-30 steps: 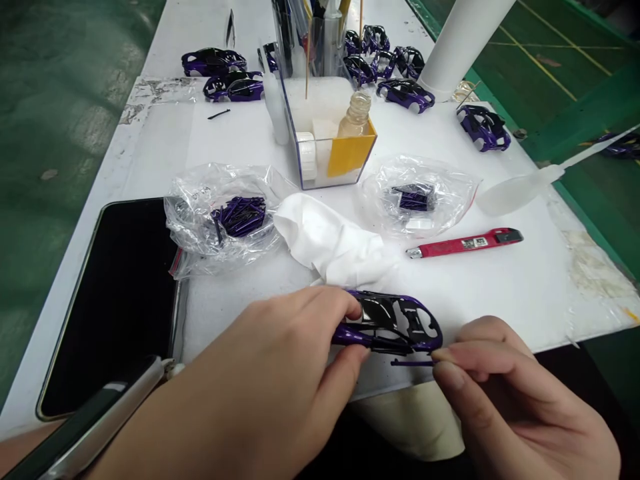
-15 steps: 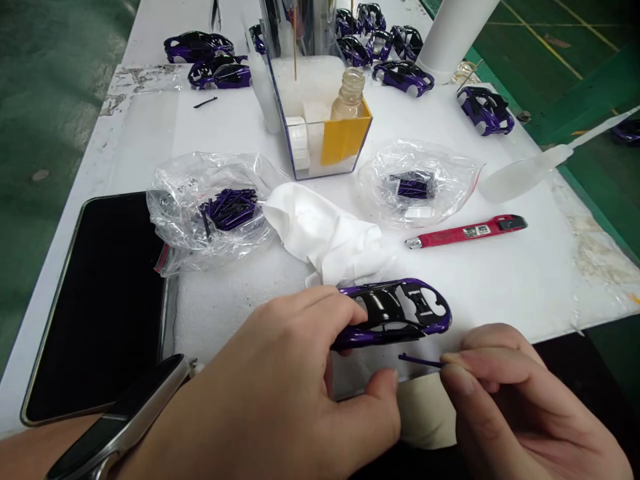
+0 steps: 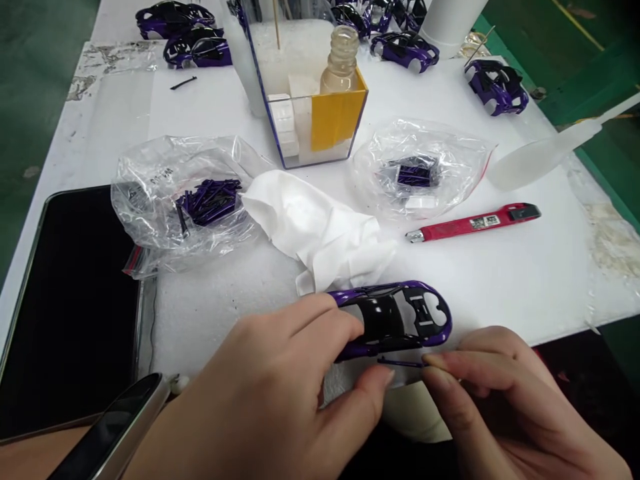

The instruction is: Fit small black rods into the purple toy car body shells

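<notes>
A purple and black toy car body [image 3: 387, 313] lies near the front edge of the white work surface, its roof tipped up. My left hand [image 3: 280, 373] grips it at the left end, fingers over the roof and thumb apart in front. Between thumb and forefinger of my right hand [image 3: 505, 400] is a thin dark purple plastic strip [image 3: 400, 362], held just in front of the car's near side. Whether the strip touches the car, I cannot tell. A crumpled white cloth [image 3: 320, 230] lies just behind the car.
Clear bags of dark strips, the left bag [image 3: 210, 200] and right bag [image 3: 417, 175], flank the cloth. A red utility knife [image 3: 475, 222] lies right, beside a squeeze bottle [image 3: 540, 157]. A clear box [image 3: 320, 127] stands behind, a black tablet [image 3: 70, 300] left. More car bodies [image 3: 497, 87] sit farther back.
My right hand has brought the strip left, closer to the car's near side. The car has tilted slightly, showing more roof. The view has shifted a little.
</notes>
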`<state>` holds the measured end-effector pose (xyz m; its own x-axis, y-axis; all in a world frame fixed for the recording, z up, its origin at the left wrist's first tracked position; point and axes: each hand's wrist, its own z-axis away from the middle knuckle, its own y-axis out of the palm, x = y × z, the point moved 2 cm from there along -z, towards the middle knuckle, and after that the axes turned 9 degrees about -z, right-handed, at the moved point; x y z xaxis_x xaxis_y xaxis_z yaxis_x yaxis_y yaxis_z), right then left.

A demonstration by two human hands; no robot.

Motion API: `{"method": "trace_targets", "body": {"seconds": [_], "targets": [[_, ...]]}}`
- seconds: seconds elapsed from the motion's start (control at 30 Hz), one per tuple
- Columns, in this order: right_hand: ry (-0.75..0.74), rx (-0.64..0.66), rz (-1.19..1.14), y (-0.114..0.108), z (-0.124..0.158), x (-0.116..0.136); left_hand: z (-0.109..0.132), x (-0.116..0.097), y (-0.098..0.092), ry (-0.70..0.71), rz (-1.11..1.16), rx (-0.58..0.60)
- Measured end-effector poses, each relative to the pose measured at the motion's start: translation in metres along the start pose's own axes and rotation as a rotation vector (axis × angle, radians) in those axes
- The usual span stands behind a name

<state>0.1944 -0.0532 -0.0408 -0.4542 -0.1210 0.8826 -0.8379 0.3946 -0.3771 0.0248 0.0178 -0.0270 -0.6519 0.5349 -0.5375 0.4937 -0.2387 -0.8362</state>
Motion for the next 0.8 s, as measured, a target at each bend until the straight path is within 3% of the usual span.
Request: {"method": "trace_targets", "body": {"seconds": [0.17, 0.33, 0.8], "targets": [[0.041, -0.027, 0.002, 0.0012, 0.0050, 0.0008, 0.0026, -0.0007, -0.0008, 0.021, -0.038, -0.042], [0.124, -0.068, -0.021, 0.0037, 0.0072, 0.0037, 0.0004, -0.0006, -0.0016, 0.027, -0.059, 0.012], [0.144, -0.015, 0.006, 0.0018, 0.0037, 0.0015, -0.0002, -0.0005, -0.0027, 0.019, -0.088, 0.000]]}}
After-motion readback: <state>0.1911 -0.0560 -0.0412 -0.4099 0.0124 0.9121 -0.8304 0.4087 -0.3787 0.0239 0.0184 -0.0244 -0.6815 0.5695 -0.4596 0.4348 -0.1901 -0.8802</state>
